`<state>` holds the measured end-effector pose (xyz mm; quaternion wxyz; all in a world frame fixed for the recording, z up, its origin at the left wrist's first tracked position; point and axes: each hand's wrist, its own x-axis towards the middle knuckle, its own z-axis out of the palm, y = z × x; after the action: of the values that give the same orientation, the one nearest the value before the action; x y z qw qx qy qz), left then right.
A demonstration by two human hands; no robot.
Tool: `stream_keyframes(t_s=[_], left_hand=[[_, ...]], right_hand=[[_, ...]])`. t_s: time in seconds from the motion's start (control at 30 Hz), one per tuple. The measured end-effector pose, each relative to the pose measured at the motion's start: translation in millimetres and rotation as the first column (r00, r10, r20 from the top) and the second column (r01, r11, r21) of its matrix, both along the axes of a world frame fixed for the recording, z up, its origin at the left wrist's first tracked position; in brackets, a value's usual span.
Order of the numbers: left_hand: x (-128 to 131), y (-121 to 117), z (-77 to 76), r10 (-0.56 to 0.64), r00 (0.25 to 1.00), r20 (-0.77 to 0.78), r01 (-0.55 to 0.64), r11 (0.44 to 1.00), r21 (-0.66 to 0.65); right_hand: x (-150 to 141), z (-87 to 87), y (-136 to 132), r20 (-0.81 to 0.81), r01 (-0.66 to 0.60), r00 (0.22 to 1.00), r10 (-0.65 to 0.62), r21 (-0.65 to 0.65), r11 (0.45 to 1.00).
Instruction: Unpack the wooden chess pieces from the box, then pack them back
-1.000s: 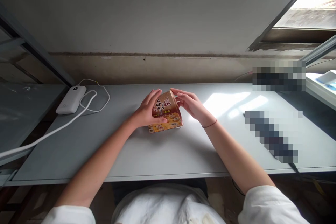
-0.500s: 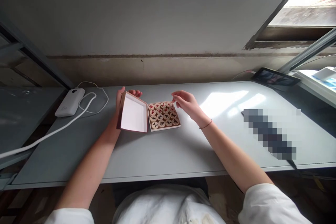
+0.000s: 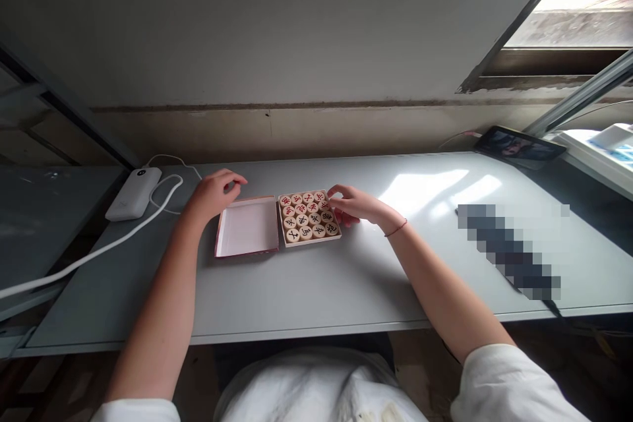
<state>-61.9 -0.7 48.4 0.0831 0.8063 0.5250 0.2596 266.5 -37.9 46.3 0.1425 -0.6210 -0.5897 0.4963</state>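
A small box point(image 3: 337, 235) of round wooden Chinese chess pieces point(image 3: 307, 215) lies in the middle of the grey table point(image 3: 316, 290). Its lid point(image 3: 247, 235) lies upside down just left of it, white inside showing. My left hand point(image 3: 213, 192) rests at the lid's far left corner, fingers curled loosely, gripping nothing that I can see. My right hand point(image 3: 352, 205) sits at the box's right edge, fingertips bent onto the top right pieces.
A white power bank point(image 3: 133, 193) with a coiled white cable point(image 3: 89, 252) lies at the far left. A tablet point(image 3: 519, 145) leans at the far right by the window. A blurred dark object point(image 3: 509, 254) lies on the right side of the table.
The lid was swung off the box by my left hand and laid flat to its left. My right hand dropped from above the box onto the pieces' right edge.
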Motion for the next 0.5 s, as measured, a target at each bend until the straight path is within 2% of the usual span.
stream_keyframes(t_s=[0.13, 0.23, 0.5], left_hand=[[36.0, -12.8, -0.1, -0.033, 0.999, -0.005, 0.033, 0.994, -0.1], [57.7, -19.8, -6.1, -0.039, 0.999, -0.022, 0.036, 0.994, -0.103], [72.7, -28.2, -16.1, 0.001, 0.985, -0.17, -0.021, 0.993, -0.118]], right_hand=[[-0.7, -1.3, 0.4, -0.043, -0.036, 0.998, 0.035, -0.018, 0.999], [-4.4, 0.5, -1.2, -0.101, -0.05, 0.994, 0.045, -0.044, 0.998], [-13.0, -3.0, -6.4, -0.196, -0.066, 0.979, 0.051, -0.068, 0.996]])
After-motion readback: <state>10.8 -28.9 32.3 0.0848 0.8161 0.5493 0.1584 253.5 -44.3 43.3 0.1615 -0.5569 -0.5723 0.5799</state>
